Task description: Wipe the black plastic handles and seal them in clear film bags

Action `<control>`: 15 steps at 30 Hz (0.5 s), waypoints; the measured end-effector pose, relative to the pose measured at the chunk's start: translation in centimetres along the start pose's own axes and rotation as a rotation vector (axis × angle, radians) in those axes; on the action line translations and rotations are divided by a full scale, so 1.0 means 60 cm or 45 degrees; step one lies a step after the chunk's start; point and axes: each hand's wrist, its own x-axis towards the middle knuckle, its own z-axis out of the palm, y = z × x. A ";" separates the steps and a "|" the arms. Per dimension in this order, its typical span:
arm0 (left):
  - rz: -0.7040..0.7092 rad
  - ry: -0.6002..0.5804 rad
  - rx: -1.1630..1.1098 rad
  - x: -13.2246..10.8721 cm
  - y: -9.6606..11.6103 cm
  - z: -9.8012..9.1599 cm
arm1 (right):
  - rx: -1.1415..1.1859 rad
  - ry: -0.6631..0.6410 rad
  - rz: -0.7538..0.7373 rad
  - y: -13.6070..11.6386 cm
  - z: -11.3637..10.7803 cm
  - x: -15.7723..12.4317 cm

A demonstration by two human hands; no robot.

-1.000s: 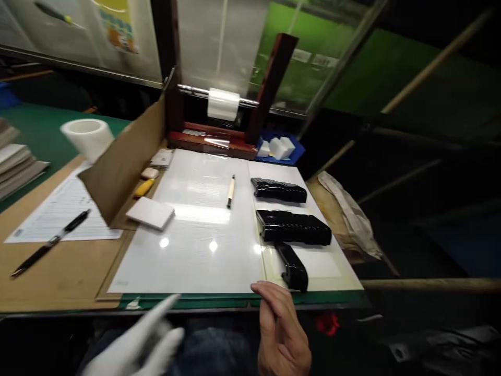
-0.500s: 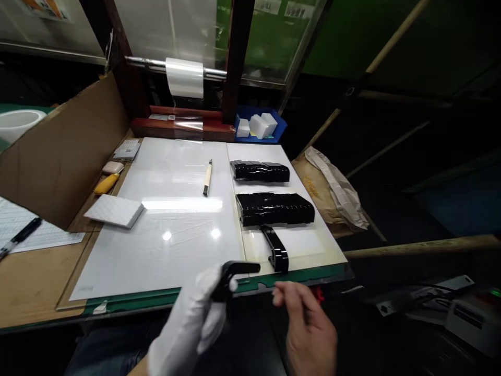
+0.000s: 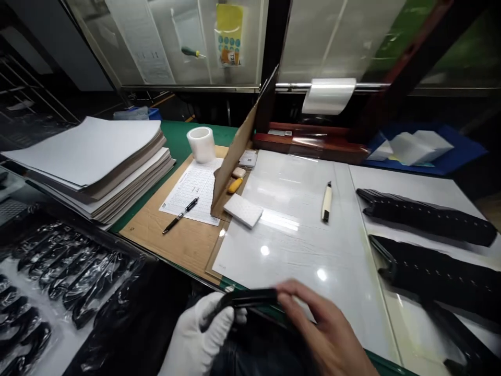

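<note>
My left hand (image 3: 199, 334), in a white glove, grips one end of a glossy black curved bar (image 3: 252, 297) at the table's front edge. At its other end, the bare fingers of my right hand (image 3: 323, 331) pinch the same piece. Similar black pieces lie to the right in two packed rows, a far row (image 3: 426, 218) and a near row (image 3: 450, 271). A single black piece (image 3: 457, 331), blurred, lies in front of them. On the white work surface (image 3: 289, 250) rests a cream-handled utility knife (image 3: 326, 202).
Left of the cardboard divider (image 3: 235, 151) are a pen (image 3: 180, 216), a printed sheet (image 3: 188, 190) and a white roll (image 3: 201, 145). A white foam block (image 3: 243, 210) lies near it. Stacked sheets (image 3: 90, 151) and plastic-wrapped black pieces (image 3: 74, 271) stand farther left. A film roll (image 3: 329, 95) hangs behind.
My view has swung left, bringing the paper stack and wrapped pieces into sight. My right hand, apart from the curved bar before, now holds its free end.
</note>
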 end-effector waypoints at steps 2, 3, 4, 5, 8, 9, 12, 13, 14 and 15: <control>0.016 0.175 -0.052 0.009 0.002 -0.022 | -0.265 0.026 -0.266 -0.027 0.017 0.088; 0.025 0.254 -0.060 0.015 0.005 -0.028 | -0.418 0.140 -0.379 -0.038 0.029 0.134; 0.053 0.312 -0.044 0.022 0.008 -0.030 | -0.500 0.204 -0.431 -0.046 0.041 0.177; 0.096 0.342 -0.018 0.030 0.012 -0.028 | -0.560 0.214 -0.470 -0.051 0.053 0.214; 0.330 0.336 0.112 0.053 0.017 -0.006 | -0.656 0.101 -0.511 -0.044 0.075 0.258; 0.444 0.325 0.169 0.061 0.015 0.003 | -0.674 0.081 -0.501 -0.037 0.073 0.246; 0.807 0.323 0.376 0.078 0.005 0.034 | -0.650 0.254 -0.374 -0.018 0.033 0.155; 0.901 0.313 0.429 0.082 0.002 0.044 | -0.631 0.374 -0.342 -0.016 0.016 0.117; 0.965 0.275 0.470 0.084 -0.001 0.053 | -0.656 0.454 -0.379 -0.016 0.002 0.080; 0.998 0.221 0.499 0.084 -0.003 0.062 | -0.698 0.452 -0.473 -0.018 -0.008 0.047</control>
